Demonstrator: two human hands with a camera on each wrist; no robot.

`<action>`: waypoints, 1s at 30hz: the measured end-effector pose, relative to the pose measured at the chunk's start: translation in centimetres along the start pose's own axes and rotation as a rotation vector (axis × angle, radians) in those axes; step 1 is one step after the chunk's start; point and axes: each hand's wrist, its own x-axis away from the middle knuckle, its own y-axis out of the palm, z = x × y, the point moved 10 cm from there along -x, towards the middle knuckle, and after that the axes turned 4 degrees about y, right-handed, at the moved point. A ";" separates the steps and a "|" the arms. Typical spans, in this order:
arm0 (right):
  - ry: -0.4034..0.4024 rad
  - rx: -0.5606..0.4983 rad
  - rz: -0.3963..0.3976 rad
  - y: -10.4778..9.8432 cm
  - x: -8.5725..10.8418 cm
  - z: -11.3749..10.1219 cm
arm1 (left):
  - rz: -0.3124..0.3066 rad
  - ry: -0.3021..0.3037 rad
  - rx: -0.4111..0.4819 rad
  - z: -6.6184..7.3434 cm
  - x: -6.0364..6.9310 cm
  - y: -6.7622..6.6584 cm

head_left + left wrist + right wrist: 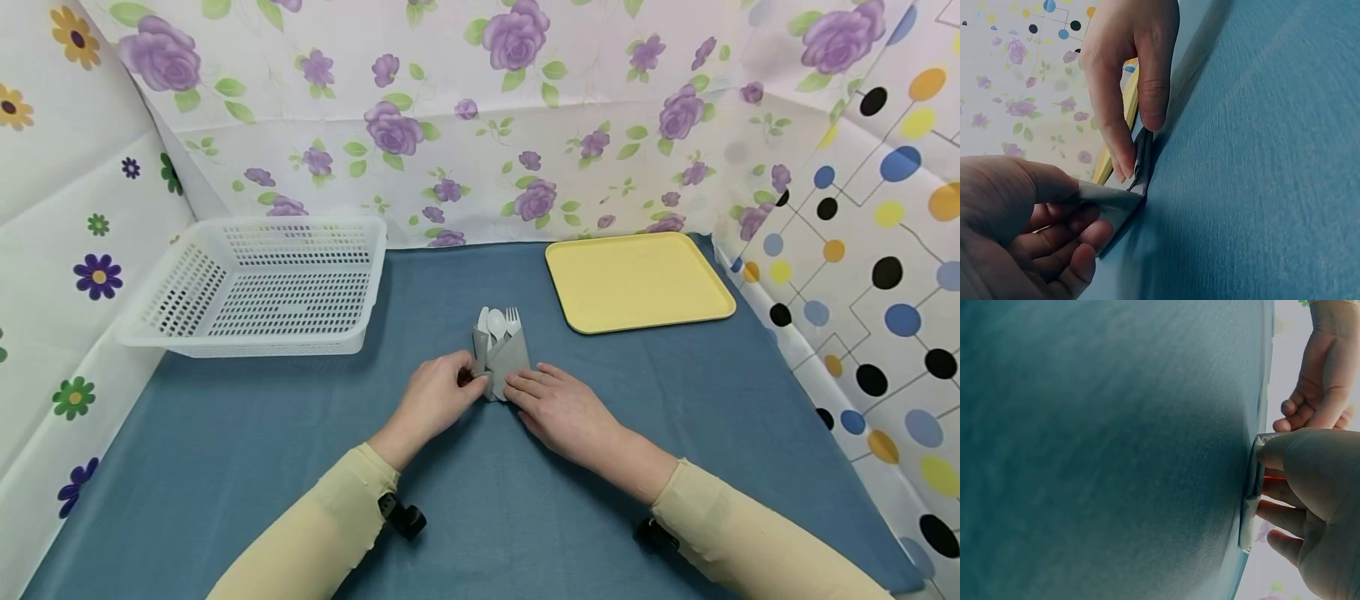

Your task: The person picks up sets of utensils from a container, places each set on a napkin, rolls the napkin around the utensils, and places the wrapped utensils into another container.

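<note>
A folded grey napkin point(512, 358) lies mid-table like a pocket. From its far end stick out the tops of a white knife point(483, 318), a spoon point(497, 322) and a fork point(513, 320); their lower parts are hidden inside. My left hand point(437, 392) pinches the napkin's left side between thumb and fingers; in the left wrist view the pinched napkin flap point(1112, 199) is raised. With fingers extended, my right hand point(558, 408) rests on the napkin's lower right part. The right wrist view shows the napkin's near edge point(1246, 528) under those fingers.
A white perforated basket point(348, 340) stands at the back left. At the back right lies a yellow tray point(637, 283). A blue cloth point(480, 517) covers the table, and patterned sheets point(465, 167) hang around its back and sides.
</note>
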 end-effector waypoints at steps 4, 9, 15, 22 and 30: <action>0.003 -0.002 -0.007 0.1 0.0 0.0 | 0.027 0.012 0.015 0.4 0.0 0.0; 0.004 -0.001 -0.011 0.1 0.0 0.0 | 0.051 0.028 0.025 0.9 0.0 0.1; 0.003 -0.002 -0.008 0.1 0.0 0.1 | 0.055 0.024 0.058 1.1 -0.2 0.5; 0.001 -0.009 -0.008 0.1 0.0 0.1 | 0.041 -0.016 0.167 0.4 -0.6 1.0; 0.002 -0.029 -0.020 0.2 0.0 0.3 | 0.020 -0.057 0.243 0.1 -0.8 1.5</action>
